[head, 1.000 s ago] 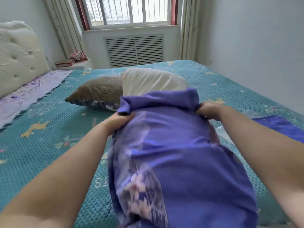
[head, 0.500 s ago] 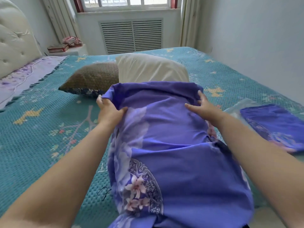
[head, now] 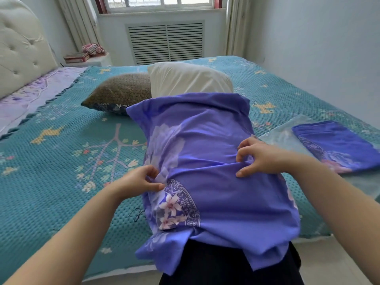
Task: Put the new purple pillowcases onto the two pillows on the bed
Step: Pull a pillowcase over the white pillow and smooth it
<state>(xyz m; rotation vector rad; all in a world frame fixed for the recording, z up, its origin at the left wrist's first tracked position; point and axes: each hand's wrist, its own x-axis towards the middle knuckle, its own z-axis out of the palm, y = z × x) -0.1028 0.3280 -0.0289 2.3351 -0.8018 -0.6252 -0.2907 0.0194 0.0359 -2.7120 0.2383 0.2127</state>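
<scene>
Left hand (head: 136, 183) and right hand (head: 260, 158) pinch the purple pillowcase (head: 209, 161) at its sides, fingers curled into cloth, apparently to draw it along the white pillow (head: 188, 79) on the bed (head: 51, 161).

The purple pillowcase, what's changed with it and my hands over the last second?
Both hands let go of the far edge and came back toward the middle: the left hand and right hand now pinch folds of the purple pillowcase. The white pillow, brown pillow and folded pillowcase stayed put.
</scene>
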